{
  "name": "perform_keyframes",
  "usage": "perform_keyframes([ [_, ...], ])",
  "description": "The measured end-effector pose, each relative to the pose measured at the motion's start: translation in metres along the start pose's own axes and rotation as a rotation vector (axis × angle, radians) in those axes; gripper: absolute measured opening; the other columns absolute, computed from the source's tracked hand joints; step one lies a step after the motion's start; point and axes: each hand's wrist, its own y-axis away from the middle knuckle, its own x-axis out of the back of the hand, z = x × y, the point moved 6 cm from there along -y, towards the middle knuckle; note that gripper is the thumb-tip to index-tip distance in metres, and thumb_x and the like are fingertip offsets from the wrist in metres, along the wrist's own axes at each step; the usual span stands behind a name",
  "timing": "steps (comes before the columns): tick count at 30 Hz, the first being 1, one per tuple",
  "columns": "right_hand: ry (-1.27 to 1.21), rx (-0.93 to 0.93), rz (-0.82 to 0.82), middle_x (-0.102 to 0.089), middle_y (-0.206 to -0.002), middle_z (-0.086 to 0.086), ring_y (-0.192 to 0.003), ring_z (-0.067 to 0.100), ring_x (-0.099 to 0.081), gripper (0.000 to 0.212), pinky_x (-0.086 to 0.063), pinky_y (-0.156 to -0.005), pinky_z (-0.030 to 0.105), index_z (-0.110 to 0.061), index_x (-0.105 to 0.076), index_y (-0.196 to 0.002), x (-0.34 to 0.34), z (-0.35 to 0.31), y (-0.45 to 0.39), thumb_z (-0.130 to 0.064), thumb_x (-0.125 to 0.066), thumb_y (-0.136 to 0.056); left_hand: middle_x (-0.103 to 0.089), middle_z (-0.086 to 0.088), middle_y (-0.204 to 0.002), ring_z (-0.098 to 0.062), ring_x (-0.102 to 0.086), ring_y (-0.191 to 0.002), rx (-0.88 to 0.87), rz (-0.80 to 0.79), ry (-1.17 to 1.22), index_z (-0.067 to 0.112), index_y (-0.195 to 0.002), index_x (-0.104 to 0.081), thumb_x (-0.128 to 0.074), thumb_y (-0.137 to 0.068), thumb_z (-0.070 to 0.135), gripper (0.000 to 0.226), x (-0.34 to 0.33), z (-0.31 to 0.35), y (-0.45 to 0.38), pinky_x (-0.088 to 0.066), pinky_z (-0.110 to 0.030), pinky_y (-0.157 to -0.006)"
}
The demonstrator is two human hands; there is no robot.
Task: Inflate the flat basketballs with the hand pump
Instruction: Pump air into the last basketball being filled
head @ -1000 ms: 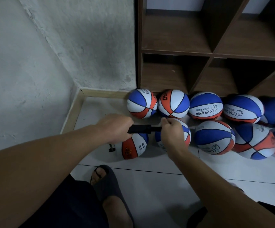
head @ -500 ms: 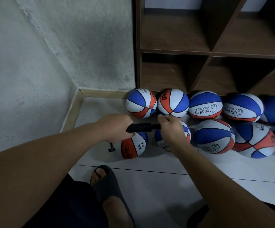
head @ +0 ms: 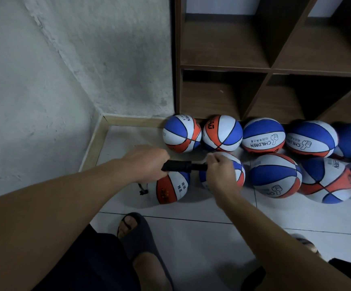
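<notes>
Left hand [head: 147, 162] grips the black pump [head: 177, 165]; right hand [head: 219, 170] pinches its rod; basketballs [head: 263, 135] read CHILDREN (thumbs-up logo).

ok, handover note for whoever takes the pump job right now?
Left hand grips the pump body, held level above the floor.
Right hand pinches the pump's thin end; what it is doing there is unclear.
Balls lie in two rows in front of the shelf.
Done: cannot tell; no ball looks connected.
Left: fit the pump to a ball, inflate the flat ones.
</notes>
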Motion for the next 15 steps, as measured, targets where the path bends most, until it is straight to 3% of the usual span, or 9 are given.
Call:
perform_keyframes([
  [7, -0.003, -0.036, -0.088, -0.059, -0.076, 0.003, -0.072, 0.019, -0.055, 0.034, -0.046, -0.067, 0.042, -0.009, -0.063, -0.095, -0.026, 0.006, 0.012, -0.036, -0.049, -0.110, -0.061, 0.002, -0.071, -0.021, -0.062, -0.062, -0.044, -0.016, -0.051, 0.027, -0.076, -0.051, -0.064, -0.094, 0.033, 0.023, -0.006, 0.011, 0.001, -0.053, -0.035, -0.060],
  [12, -0.022, -0.040, -0.118, -0.059, -0.077, 0.004, -0.073, 0.021, -0.056, 0.035, -0.053, -0.070, 0.046, -0.007, -0.064, -0.099, -0.023, 0.000, 0.006, -0.038, -0.050, -0.110, -0.061, 0.003, -0.070, -0.018, -0.058, -0.059, -0.037, -0.013, -0.016, 0.026, -0.074, -0.053, -0.064, -0.097, 0.035, 0.027, -0.002, 0.010, 0.000, -0.042, -0.031, -0.054],
  [15, 0.020, -0.036, -0.130, -0.052, -0.066, 0.000, -0.062, 0.017, -0.050, 0.036, -0.044, -0.059, 0.034, -0.011, -0.064, -0.092, -0.011, -0.005, -0.002, -0.039, -0.052, -0.110, -0.062, 0.004, -0.071, -0.017, -0.060, -0.060, -0.038, 0.016, 0.031, 0.027, -0.074, -0.055, -0.064, -0.097, 0.039, 0.028, 0.000, 0.005, -0.001, -0.045, -0.031, -0.055],
])
